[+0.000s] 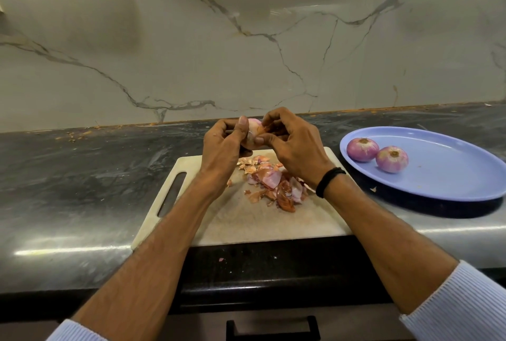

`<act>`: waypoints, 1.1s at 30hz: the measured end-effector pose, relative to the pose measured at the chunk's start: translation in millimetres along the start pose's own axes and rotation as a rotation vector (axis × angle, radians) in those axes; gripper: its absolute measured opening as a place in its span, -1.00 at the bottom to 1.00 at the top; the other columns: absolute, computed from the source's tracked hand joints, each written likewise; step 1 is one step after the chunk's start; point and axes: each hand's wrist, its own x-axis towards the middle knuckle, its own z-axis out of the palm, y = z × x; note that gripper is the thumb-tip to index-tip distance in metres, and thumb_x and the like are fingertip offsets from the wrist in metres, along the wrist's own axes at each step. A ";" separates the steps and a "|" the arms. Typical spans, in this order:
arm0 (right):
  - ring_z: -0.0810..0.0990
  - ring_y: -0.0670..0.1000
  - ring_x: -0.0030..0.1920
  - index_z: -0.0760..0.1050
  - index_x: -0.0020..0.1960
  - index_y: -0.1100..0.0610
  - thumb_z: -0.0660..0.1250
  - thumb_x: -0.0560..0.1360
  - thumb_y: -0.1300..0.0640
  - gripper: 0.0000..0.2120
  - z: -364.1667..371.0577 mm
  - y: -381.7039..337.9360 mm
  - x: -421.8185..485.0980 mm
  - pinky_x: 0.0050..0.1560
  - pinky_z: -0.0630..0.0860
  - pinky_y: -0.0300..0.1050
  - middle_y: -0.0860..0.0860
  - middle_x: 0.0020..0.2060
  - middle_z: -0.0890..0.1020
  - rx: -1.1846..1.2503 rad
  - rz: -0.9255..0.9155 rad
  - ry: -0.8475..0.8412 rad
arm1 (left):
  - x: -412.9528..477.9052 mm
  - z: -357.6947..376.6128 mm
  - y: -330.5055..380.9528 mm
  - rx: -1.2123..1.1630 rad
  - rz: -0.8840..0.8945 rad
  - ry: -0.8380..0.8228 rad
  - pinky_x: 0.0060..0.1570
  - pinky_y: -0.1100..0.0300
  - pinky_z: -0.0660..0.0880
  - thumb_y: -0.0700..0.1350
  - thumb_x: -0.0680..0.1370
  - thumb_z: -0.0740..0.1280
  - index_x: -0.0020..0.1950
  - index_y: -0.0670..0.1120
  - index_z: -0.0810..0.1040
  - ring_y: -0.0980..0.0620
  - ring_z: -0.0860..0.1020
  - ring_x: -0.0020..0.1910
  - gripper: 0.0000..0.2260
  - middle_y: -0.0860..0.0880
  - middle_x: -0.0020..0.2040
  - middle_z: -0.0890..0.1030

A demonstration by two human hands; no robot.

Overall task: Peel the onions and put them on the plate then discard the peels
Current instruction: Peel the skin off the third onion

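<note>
Counter (82, 176): two peeled onions (362, 149) (391, 159) on plate (443, 170); left grip (221, 146), right grip (295, 146) clutch third onion (254, 127); one peel pile (273, 184).

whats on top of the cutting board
A pile of onion peels lies on the cutting board. The right hand and wrist cover the pile's right edge, so that part is hidden.

Left hand (221, 146), right hand (295, 146): both bare. Forearms bare from wrists back to cuffs.

Wristband (328, 180): black, thick, cord-like, snug round wrist just behind right hand.

Left sleeve (74, 331): pale blue, fine ribbed fabric, cuff far back from left hand, only small part in view.

Right sleeve (460, 305): same pale blue, close parallel ribs, soft rounded cuff edge, well back from right hand.
</note>
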 end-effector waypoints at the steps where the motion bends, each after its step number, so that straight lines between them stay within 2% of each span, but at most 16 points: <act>1: 0.60 -0.10 -0.15 0.52 0.01 0.18 0.46 0.48 0.15 -0.82 0.0 1.3 0.1 -0.11 0.55 -0.37 -0.02 -0.15 0.63 -0.005 -0.001 0.003 | -0.3 0.2 -0.3 0.002 0.002 0.000 -0.21 0.17 0.64 -0.02 0.66 0.27 0.10 -0.17 0.55 0.05 0.67 -0.21 -0.78 -0.08 -0.15 0.66; 5: 0.59 -0.04 -0.17 0.53 -0.09 0.20 0.45 0.49 0.17 -0.87 2.2 4.3 -0.6 -0.15 0.57 -0.23 0.01 -0.19 0.63 -0.045 -0.007 0.010 | -0.2 1.0 -1.3 0.018 0.011 0.009 -0.20 0.17 0.64 0.00 0.65 0.28 0.09 -0.16 0.55 0.04 0.67 -0.19 -0.77 -0.10 -0.11 0.66; 9: 0.61 -0.06 -0.13 0.50 0.04 0.20 0.43 0.50 0.17 -0.82 1.0 2.5 0.1 -0.09 0.58 -0.32 0.03 -0.13 0.63 -0.004 -0.015 0.009 | -0.5 2.0 -2.0 0.043 0.035 0.025 -0.19 0.15 0.65 0.02 0.65 0.28 0.09 -0.14 0.55 0.01 0.68 -0.17 -0.77 -0.09 -0.11 0.67; 12: 0.62 -0.05 -0.08 0.49 0.10 0.17 0.41 0.52 0.17 -0.80 0.9 2.6 -0.4 -0.04 0.59 -0.31 0.03 -0.09 0.63 -0.012 -0.021 -0.001 | -0.6 3.5 -3.2 0.074 0.061 0.040 -0.19 0.13 0.65 0.04 0.64 0.29 0.06 -0.10 0.55 0.02 0.68 -0.18 -0.79 -0.06 -0.13 0.67; 16: 0.62 -0.07 -0.10 0.50 0.06 0.13 0.40 0.53 0.18 -0.86 1.1 6.3 -0.8 -0.07 0.59 -0.31 0.00 -0.13 0.63 -0.015 -0.012 0.005 | -0.3 5.2 -5.6 0.126 0.089 0.055 -0.18 0.08 0.65 0.06 0.63 0.31 0.03 -0.08 0.54 -0.05 0.69 -0.15 -0.79 -0.07 -0.13 0.67; 19: 0.61 -0.05 -0.13 0.52 -0.01 0.16 0.39 0.53 0.20 -0.93 2.7 9.9 -0.9 -0.10 0.61 -0.22 0.00 -0.16 0.62 -0.056 -0.019 -0.002 | -0.1 5.4 -5.7 0.145 0.090 0.068 -0.18 0.07 0.65 0.09 0.62 0.32 0.02 -0.05 0.54 -0.05 0.68 -0.15 -0.79 -0.07 -0.12 0.66; 24: 0.58 -0.04 -0.17 0.51 -0.06 0.19 0.38 0.53 0.21 -0.94 3.4 8.3 -0.4 -0.14 0.56 -0.30 0.01 -0.19 0.61 -0.073 -0.028 -0.005 | 0.1 5.8 -5.8 0.160 0.092 0.082 -0.17 0.05 0.65 0.11 0.61 0.33 0.03 -0.05 0.55 -0.05 0.68 -0.12 -0.77 -0.09 -0.07 0.67; 30: 0.54 -0.04 -0.19 0.53 -0.05 0.19 0.35 0.55 0.21 -0.96 1.8 9.1 0.1 -0.18 0.54 -0.25 0.01 -0.20 0.60 -0.122 -0.037 0.005 | -0.7 5.4 -3.6 0.129 0.085 0.019 -0.15 0.14 0.65 -0.02 0.63 0.34 0.18 -0.10 0.54 0.01 0.67 -0.07 -0.80 -0.06 0.02 0.63; 33: 0.52 -0.10 -0.23 0.54 -0.06 0.21 0.32 0.55 0.25 -0.96 1.4 6.6 -0.4 -0.21 0.48 -0.36 -0.01 -0.23 0.60 -0.109 -0.015 0.020 | -1.7 6.1 -2.6 0.097 0.082 -0.008 -0.18 0.21 0.63 -0.07 0.66 0.29 0.22 -0.14 0.54 0.07 0.65 -0.10 -0.80 -0.03 0.01 0.61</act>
